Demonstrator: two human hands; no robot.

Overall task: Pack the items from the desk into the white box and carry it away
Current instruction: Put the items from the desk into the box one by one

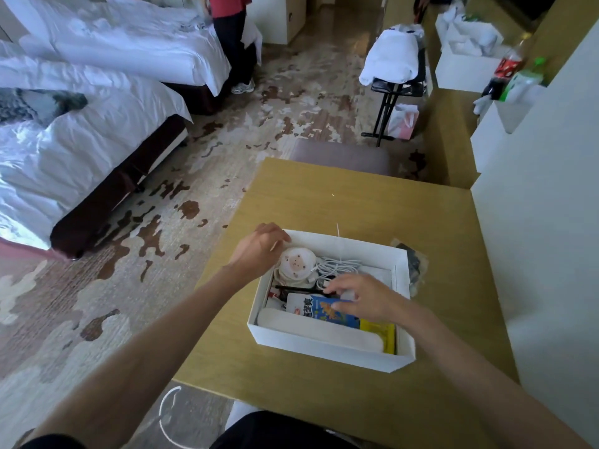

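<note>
The white box (327, 350) sits open on the wooden desk (340, 202). Inside lie a round white item with a cartoon face (296, 262), a coiled white cable (340, 265), a black pen-like thing (298, 290), a blue-and-white snack packet (319, 309), a yellow packet (381, 332) and a white flat object (308, 328). My left hand (259, 247) rests at the box's far left corner, fingers curled over the rim. My right hand (359, 296) reaches into the box, fingers spread and touching the blue packet. A clear bag with something dark (413, 264) lies just outside the box's right wall.
A grey stool (340, 157) stands beyond the desk. Two beds with white bedding (81, 124) fill the left. A person (233, 43) stands by the far bed. A folding rack with a white bundle (395, 59) and shelves with bottles (515, 69) are at the right.
</note>
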